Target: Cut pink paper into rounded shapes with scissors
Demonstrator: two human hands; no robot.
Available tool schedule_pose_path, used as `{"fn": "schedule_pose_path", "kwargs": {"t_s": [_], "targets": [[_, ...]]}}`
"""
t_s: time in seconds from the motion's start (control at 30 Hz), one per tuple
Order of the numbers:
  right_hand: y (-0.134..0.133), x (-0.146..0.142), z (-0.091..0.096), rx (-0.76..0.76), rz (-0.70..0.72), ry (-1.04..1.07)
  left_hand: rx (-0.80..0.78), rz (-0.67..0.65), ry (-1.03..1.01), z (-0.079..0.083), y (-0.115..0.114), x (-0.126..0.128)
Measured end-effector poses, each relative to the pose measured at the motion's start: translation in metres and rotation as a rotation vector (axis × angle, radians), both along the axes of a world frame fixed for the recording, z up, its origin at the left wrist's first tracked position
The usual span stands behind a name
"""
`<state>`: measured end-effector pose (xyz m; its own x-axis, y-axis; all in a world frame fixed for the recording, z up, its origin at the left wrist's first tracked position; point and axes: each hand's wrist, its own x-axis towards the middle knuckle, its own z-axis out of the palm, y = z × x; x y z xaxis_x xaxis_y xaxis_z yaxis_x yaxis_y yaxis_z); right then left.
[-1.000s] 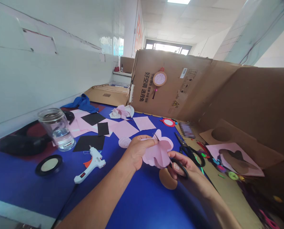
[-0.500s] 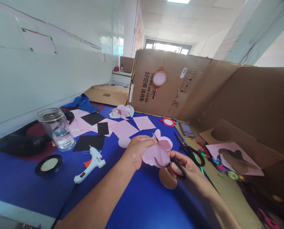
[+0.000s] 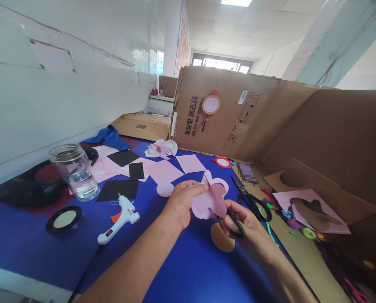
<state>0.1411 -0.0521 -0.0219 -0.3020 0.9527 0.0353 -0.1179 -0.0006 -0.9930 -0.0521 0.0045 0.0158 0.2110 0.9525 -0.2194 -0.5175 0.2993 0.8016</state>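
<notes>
"Pink paper: where is it?"

"Near the middle, over the blue table. The left hand has thumb and fingers clamped on its left side; the right hand is closed on the scissors."

"What differs from half a second ago?"

"The paper's right flap shows a broader, darker face, and more of the pale disc left of the left hand is uncovered."

"Anything in the way?"

"Paper hides most of the blades. A tan disc lies below the right hand, shears just right. Glue gun and jar sit left; a carton stands far."
</notes>
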Motion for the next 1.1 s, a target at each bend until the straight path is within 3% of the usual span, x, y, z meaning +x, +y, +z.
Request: {"fn": "schedule_pose_path", "kwargs": {"t_s": [0.4,0.7,1.1], "targets": [[-0.0008,-0.0017,0.0056,-0.016,-0.006,-0.011,0.119,0.001,0.146,0.0024,0.0031,-0.0059],[-0.0019,-0.0012,0.0051,-0.012,0.041,-0.055,0.027,-0.037,0.025,0.0002,0.0046,-0.0068],[-0.0025,-0.0014,0.0047,-0.003,0.051,-0.094,0.003,-0.013,0.033,0.0030,0.0026,-0.0052]]}}
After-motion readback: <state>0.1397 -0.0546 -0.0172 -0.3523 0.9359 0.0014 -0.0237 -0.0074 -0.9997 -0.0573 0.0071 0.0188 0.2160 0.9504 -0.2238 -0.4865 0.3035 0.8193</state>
